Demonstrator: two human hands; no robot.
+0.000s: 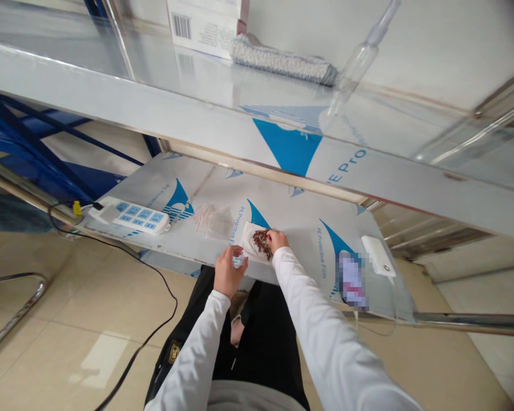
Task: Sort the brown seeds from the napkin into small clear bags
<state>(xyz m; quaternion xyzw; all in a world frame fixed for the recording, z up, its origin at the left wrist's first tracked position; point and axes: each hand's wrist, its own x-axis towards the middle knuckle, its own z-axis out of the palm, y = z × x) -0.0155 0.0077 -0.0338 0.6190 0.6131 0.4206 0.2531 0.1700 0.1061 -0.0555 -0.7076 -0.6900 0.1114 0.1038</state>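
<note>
On the lower shelf a white pad or tissue (249,242) bears a heap of small brown pieces (262,244), too small for me to name. My right hand (278,240) reaches the heap's right side with its fingers pinched together; whatever is between the fingertips is hidden. Just left of the pad, at the shelf's front edge, my left hand (230,271) holds a small clear plastic piece (239,261) between thumb and fingers. It looks like a little bag, but its shape is not plain. Flat clear plastic bags with reddish stripes (205,221) lie farther left.
A white power strip (131,216) with a black cable sits at left. To the right are a white power bank (377,257) and a blurred phone (351,279). An upper shelf (188,108) overhangs the back, carrying a box (208,25), a grey cloth (282,61) and a clear tube (360,63).
</note>
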